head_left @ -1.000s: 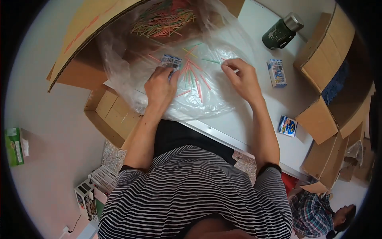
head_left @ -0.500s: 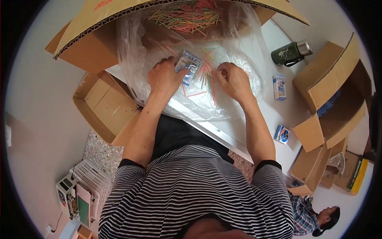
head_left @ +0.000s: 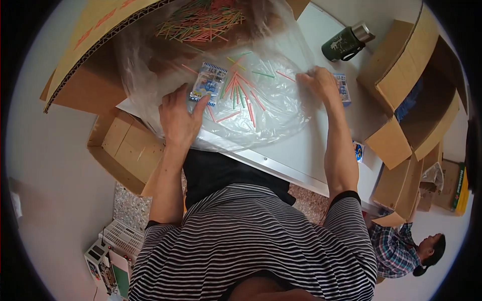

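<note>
My left hand (head_left: 179, 118) grips a small blue and white packet (head_left: 209, 80) by its near left edge, thumb on top, and the packet lies on a see-through plastic bag (head_left: 281, 113). Right of the packet, thin pink and green sticks (head_left: 238, 93) fan out on the plastic. My right hand (head_left: 321, 85) is at the bag's right side, fingers pinched together at the end of one pink stick (head_left: 285, 75). Many more coloured sticks (head_left: 201, 22) are heaped in the bag, inside a large cardboard box (head_left: 85, 83) tipped toward me.
A green flask (head_left: 346, 42) lies on the white table (head_left: 296, 160). One packet (head_left: 341, 88) stands behind my right wrist, another (head_left: 358, 150) beyond my forearm. Open cartons (head_left: 401, 90) line the right; an open box (head_left: 125, 155) sits left. A person in plaid (head_left: 396, 251) is at lower right.
My right hand has moved right, away from the fanned sticks, and more sticks now lie spread toward it. The left hand keeps its grip on the packet. The view has shifted.
</note>
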The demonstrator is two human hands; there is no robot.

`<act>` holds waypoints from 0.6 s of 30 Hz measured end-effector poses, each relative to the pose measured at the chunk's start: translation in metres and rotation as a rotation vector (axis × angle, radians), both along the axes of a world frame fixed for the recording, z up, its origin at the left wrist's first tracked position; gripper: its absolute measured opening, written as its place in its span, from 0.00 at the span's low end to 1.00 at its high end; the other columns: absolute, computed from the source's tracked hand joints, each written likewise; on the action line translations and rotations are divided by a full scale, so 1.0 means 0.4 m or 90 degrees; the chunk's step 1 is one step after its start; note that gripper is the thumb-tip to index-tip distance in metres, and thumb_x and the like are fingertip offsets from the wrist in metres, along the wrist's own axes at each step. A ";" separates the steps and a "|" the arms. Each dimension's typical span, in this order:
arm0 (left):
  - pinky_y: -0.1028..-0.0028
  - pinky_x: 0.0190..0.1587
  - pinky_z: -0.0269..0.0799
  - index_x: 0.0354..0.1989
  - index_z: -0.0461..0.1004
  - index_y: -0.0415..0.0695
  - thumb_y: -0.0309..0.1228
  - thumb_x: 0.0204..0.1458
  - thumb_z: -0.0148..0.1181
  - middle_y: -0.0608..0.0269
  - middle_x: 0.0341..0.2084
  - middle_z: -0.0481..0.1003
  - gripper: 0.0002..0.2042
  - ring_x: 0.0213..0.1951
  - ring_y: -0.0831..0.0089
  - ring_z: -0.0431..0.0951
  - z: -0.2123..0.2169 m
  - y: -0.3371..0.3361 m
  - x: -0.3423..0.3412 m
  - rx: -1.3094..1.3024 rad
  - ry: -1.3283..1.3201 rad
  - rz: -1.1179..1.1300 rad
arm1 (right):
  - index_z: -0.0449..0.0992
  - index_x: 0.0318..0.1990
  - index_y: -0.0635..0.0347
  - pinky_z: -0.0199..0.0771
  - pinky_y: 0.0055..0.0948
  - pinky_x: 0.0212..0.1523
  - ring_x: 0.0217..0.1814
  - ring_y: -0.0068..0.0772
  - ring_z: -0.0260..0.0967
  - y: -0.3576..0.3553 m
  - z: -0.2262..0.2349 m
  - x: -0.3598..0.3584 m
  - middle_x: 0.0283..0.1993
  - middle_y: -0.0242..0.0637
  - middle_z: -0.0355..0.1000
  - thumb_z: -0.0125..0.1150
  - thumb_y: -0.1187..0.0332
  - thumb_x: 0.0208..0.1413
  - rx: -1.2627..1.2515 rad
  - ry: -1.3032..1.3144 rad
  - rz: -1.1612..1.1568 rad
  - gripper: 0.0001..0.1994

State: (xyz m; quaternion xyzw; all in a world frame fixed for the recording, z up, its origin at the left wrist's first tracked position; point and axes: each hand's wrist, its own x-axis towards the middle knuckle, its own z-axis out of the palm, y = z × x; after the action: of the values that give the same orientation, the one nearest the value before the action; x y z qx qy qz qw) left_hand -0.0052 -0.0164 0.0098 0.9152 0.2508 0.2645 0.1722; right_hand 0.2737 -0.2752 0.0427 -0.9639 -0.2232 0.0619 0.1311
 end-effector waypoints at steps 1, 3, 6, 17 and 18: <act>0.56 0.51 0.68 0.50 0.75 0.37 0.48 0.50 0.67 0.46 0.44 0.77 0.27 0.48 0.49 0.74 0.004 -0.007 0.007 0.002 -0.002 0.004 | 0.71 0.54 0.69 0.74 0.38 0.46 0.43 0.47 0.77 0.004 -0.003 0.025 0.40 0.50 0.78 0.68 0.53 0.53 -0.013 0.133 0.010 0.30; 0.55 0.51 0.67 0.50 0.75 0.37 0.47 0.50 0.67 0.46 0.43 0.77 0.26 0.49 0.51 0.73 0.011 -0.021 0.018 -0.001 0.013 0.016 | 0.71 0.52 0.68 0.74 0.36 0.42 0.40 0.44 0.78 0.005 0.009 0.057 0.38 0.46 0.79 0.67 0.54 0.56 0.082 0.161 0.029 0.26; 0.55 0.50 0.67 0.49 0.75 0.38 0.45 0.48 0.69 0.48 0.42 0.78 0.26 0.48 0.51 0.74 0.027 -0.022 0.056 0.015 0.028 0.030 | 0.73 0.48 0.65 0.72 0.31 0.34 0.36 0.36 0.78 0.044 0.068 0.038 0.35 0.39 0.78 0.63 0.57 0.60 0.335 0.279 0.026 0.19; 0.54 0.48 0.68 0.54 0.73 0.44 0.38 0.44 0.72 0.49 0.38 0.79 0.28 0.44 0.51 0.77 -0.012 0.006 0.086 -0.120 0.029 0.032 | 0.72 0.49 0.62 0.73 0.29 0.33 0.33 0.34 0.78 -0.017 0.084 0.025 0.36 0.42 0.77 0.65 0.61 0.59 0.177 -0.004 -0.050 0.17; 0.55 0.47 0.70 0.53 0.74 0.45 0.38 0.45 0.71 0.48 0.37 0.79 0.26 0.42 0.50 0.78 -0.016 0.005 0.100 -0.152 -0.002 0.018 | 0.71 0.53 0.62 0.74 0.31 0.36 0.34 0.34 0.77 -0.075 0.008 0.049 0.35 0.42 0.76 0.67 0.61 0.56 0.165 -0.275 0.014 0.22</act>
State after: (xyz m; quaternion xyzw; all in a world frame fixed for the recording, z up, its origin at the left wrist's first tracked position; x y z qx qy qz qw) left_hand 0.0347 -0.0143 0.0036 0.8842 0.2930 0.2363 0.2767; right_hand 0.2933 -0.3050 0.0459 -0.9274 -0.2627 -0.1730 0.2025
